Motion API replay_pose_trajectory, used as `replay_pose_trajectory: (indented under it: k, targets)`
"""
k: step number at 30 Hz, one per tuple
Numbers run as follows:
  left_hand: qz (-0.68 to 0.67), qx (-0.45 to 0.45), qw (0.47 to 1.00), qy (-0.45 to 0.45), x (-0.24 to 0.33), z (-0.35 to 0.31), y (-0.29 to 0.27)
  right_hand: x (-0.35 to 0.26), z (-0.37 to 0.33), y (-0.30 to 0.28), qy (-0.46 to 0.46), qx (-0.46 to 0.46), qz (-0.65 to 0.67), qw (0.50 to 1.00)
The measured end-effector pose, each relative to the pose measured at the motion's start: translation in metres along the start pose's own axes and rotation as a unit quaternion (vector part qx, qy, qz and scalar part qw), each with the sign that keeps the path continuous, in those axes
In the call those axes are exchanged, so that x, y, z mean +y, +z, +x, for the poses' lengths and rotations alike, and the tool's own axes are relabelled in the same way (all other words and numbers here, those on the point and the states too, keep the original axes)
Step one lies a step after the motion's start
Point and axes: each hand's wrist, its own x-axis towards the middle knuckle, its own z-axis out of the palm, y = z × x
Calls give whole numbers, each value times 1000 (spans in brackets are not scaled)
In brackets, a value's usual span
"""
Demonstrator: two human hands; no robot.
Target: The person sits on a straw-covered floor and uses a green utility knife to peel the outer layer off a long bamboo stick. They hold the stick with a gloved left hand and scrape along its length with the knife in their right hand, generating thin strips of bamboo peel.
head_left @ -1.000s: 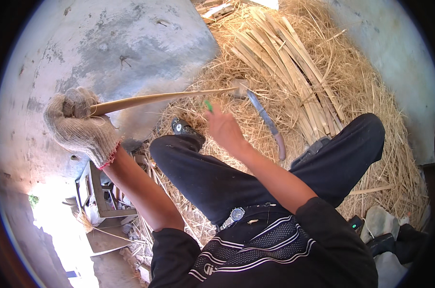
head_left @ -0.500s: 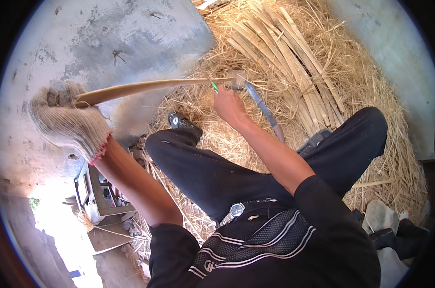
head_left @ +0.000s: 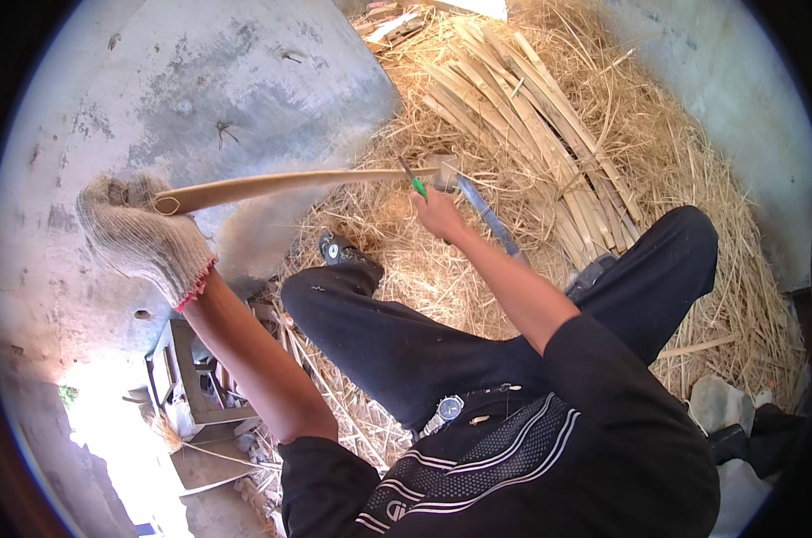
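My left hand, in a knitted off-white glove with a red cuff, is closed around the thick end of a long, pale bamboo strip. The strip runs almost level to the right and narrows toward a small wooden block. Just below that thin end, my bare right hand grips a small knife with a green handle. Its thin, dark blade points up, across or close to the strip; contact cannot be made out. Beside the right hand lies a long bluish metal blade, partly behind my forearm.
Several split bamboo strips lie bundled on straw-like shavings at the upper right. A stained wall rises at the left. A wooden frame stands by my left forearm. My bent legs and a wristwatch are below.
My left hand and the thick end of the strip have shifted slightly right and down. My right hand has come down a little, and the knife's blade now shows above the strip.
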Motion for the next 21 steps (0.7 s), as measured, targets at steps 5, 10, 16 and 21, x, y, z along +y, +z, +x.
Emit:
replay_pose_trajectory:
  k: [5,10,16,21]
  targets:
    - [155,8,978,137,-4,-8,-10,-93,-64,-10,-114,-49,20,992]
    - [392,-61,862,316,-15,-1,-18,-33,-18,7,-175,14,-298,938]
    - [48,62,994,76,5,-11,3,-92,-47,-22,-99,-62,-107,987]
    - [41,7,996,73,-1,-8,-1,-42,-19,-12,-97,33,-237,966]
